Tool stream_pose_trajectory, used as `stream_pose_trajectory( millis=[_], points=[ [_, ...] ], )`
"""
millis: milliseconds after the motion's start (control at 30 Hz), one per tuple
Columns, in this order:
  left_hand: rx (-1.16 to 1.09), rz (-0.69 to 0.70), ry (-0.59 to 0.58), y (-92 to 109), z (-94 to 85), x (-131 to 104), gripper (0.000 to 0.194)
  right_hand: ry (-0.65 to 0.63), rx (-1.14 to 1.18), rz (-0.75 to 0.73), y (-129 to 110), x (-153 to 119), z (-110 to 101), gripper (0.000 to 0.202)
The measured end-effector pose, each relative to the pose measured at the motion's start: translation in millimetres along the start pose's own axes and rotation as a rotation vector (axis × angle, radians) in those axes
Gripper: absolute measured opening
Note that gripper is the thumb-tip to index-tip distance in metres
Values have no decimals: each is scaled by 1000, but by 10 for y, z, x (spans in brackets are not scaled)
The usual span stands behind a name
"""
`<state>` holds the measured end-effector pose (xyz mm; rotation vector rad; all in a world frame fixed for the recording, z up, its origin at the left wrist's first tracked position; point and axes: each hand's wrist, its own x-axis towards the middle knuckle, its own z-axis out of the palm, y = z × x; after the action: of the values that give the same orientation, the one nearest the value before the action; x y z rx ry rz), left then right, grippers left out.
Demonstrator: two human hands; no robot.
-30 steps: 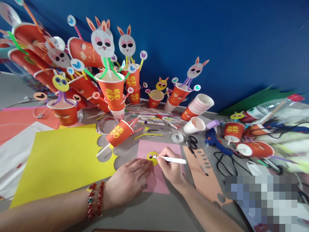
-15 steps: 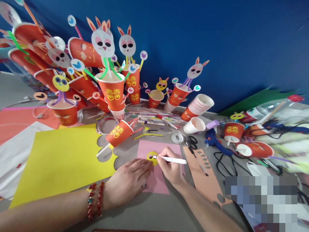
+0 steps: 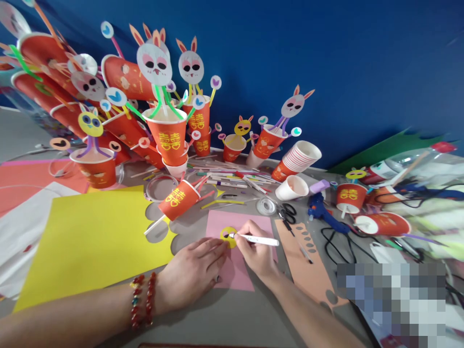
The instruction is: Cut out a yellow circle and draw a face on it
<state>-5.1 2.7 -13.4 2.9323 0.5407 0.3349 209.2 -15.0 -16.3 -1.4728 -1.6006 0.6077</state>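
A small yellow paper disc [image 3: 232, 243] with pink and black markings lies on a pink paper sheet [image 3: 237, 275]. My left hand [image 3: 194, 270] rests flat with fingers stretched, the fingertips pressing on the disc's left edge. A white marker [image 3: 259, 240] is pinched in my right hand [image 3: 258, 253], its dark tip on the disc at a black eye mark. Left of my left hand spreads a large yellow paper sheet [image 3: 97, 237] with round cut-outs along its right edge. Just beyond, a red paper cup [image 3: 179, 199] lies tipped with straws sticking out.
Red cups with paper rabbit faces [image 3: 155, 63] crowd the back left. Several markers [image 3: 232, 178] lie behind the pink sheet. To the right are a tape roll [image 3: 266, 206], scissors [image 3: 287, 215], a peach sheet [image 3: 308, 275] with holes, a blue glue gun [image 3: 322, 212] and stacked cups [image 3: 297, 162].
The marker has shifted very slightly left at its rear end, its tip still on the disc. My left hand stays in place.
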Motion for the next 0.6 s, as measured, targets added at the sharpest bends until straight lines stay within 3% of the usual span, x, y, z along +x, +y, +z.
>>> stream_pose_trajectory(
  millis=[600],
  points=[
    [-20,-7,-10,3,3,1,42,6,4,-5,12,-3,3,22]
  ],
)
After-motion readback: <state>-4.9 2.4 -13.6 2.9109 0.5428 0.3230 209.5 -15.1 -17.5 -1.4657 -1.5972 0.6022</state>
